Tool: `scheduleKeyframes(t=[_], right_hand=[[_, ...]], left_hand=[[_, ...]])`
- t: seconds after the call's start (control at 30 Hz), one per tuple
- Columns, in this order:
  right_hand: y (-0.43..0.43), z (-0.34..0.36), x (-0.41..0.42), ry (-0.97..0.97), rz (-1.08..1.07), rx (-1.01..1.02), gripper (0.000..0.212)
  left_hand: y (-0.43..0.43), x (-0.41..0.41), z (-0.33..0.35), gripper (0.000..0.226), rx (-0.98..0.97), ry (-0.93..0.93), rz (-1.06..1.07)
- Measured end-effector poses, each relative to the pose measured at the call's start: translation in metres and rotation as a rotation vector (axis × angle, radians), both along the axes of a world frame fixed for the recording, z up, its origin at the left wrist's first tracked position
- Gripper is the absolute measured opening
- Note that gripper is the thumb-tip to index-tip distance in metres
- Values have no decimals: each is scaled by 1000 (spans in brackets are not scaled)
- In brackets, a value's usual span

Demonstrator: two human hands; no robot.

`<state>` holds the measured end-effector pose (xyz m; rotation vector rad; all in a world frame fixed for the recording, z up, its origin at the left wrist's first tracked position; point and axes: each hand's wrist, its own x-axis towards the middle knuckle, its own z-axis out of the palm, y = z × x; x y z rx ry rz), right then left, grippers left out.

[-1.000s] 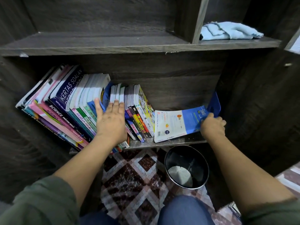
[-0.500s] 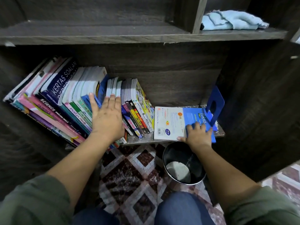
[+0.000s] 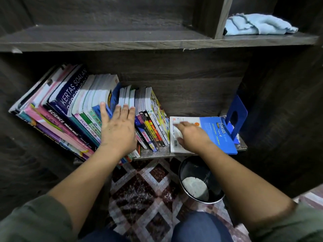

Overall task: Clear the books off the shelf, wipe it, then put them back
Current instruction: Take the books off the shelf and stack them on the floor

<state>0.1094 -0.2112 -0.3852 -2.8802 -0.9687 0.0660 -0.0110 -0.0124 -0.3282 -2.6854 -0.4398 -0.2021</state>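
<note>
So the right hand [image 3: 189,137] has slid left across the flat white-and-blue paperback workbook [image 3: 216,135] since half a second ago, from the blue half over to the white half, and the book itself hasn't budged. Its fingers are a bit blurred but look spread and fairly straight, lying on the cover rather than curled around anything. The left hand [image 3: 118,130] is right where it was, fingers straight and slightly apart, palm pressed flat against the spines of the leaning row of colourful paperback textbooks [image 3: 73,112] (they all tilt to the left, the big navy one says KERTAS SOALAN). The workbook lies flat on the lower dark wood-grain shelf board [image 3: 242,145], just right of the row, with its far corner touching the blue metal bookend [image 3: 236,116] that stands upright by the cabinet wall. Up on the higher shelf, right compartment, there's a crumpled light blue cloth [image 3: 258,25]. Down on the patterned tile floor [image 3: 139,189] a round black wastebasket [image 3: 202,180] sits under the shelf edge.
</note>
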Motion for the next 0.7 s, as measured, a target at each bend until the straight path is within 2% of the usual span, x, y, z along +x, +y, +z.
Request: scheduleKeyframes(t=[0.1, 0.27, 0.43, 0.6, 0.7], right_hand=[[39, 41, -9, -149, 158, 198, 77], [75, 57, -14, -255, 317, 52, 70], [75, 49, -10, -233, 291, 81, 58], [64, 55, -10, -246, 212, 80, 59], [56, 59, -11, -298, 157, 60, 44]], left_hand=[[6, -4, 6, 87, 52, -5, -6], [13, -10, 4, 90, 98, 46, -3], [14, -10, 2, 94, 106, 44, -15], [17, -9, 0, 97, 89, 59, -28], [17, -10, 0, 99, 91, 71, -25]])
